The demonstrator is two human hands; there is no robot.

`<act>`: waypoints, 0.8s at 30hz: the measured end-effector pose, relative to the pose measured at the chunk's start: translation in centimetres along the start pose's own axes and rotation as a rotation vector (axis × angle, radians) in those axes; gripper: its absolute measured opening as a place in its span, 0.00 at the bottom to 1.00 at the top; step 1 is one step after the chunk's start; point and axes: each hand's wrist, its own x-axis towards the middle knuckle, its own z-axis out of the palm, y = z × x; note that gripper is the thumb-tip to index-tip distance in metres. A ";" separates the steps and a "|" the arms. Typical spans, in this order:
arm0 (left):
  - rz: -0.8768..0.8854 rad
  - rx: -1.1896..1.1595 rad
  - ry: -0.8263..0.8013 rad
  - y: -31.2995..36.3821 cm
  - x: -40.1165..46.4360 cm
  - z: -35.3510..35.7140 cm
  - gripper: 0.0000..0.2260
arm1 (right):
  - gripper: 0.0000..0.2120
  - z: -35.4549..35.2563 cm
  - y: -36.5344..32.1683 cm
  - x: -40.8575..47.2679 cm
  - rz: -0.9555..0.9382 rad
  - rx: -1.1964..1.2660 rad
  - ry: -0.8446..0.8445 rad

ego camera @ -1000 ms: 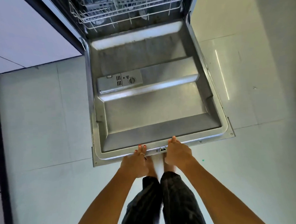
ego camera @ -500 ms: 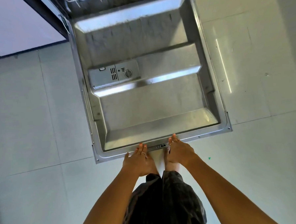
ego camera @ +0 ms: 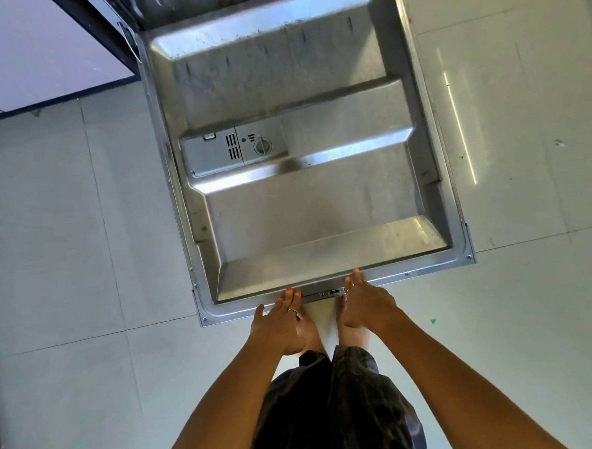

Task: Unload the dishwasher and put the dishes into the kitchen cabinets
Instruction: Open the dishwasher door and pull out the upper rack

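- Pale grey floor tiles [ego camera: 65, 236] filled the background, crossed by thin grout lines; a narrow bright streak of light [ego camera: 459, 126] lay on the tiles at the right.
- White cabinet front [ego camera: 31, 49] with a dark lower edge occupied the upper left corner, just beside the hinge end of the door.
- Dishwasher door [ego camera: 304, 217] hung open, its stainless inner panel facing up and spanning the centre of the view; the far end ran out of the top of the frame, and no racks or dishes could be seen.
- Detergent dispenser [ego camera: 232, 150], grey plastic with a vent grille and a round cap, sat in the left half of the panel, on the raised middle step.
- Door latch [ego camera: 332, 292], a small dark fitting, sat in the near rim between the two hands.
- Left hand [ego camera: 281, 323] reached to the near rim, left of the latch; its fingers were extended and slightly spread, the fingertips [ego camera: 289, 292] touching the rim's top face, nothing gripped. A ring showed on one finger.
- Right hand [ego camera: 365, 304] met the same rim to the right of the latch; its fingers lay straight and close together, the tips over the rim's edge, nothing gripped.
- Both bare forearms rose from the bottom of the frame, flanking dark clothing [ego camera: 332, 411] and the person's bare feet on the tiles below the door's edge.
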 end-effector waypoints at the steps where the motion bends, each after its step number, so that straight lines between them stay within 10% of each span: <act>1: -0.005 -0.002 0.012 0.0 -0.1 0.1 0.37 | 0.37 0.0 -0.1 -0.1 -0.001 -0.006 0.003; 16: 0.025 -0.071 0.117 3.6 -11.1 -8.0 0.31 | 0.26 -6.6 -1.1 -9.3 -0.112 -0.013 0.117; 24: -0.011 -0.053 0.423 4.1 -24.0 -19.8 0.31 | 0.25 -17.2 -3.5 -21.0 -0.155 -0.006 0.284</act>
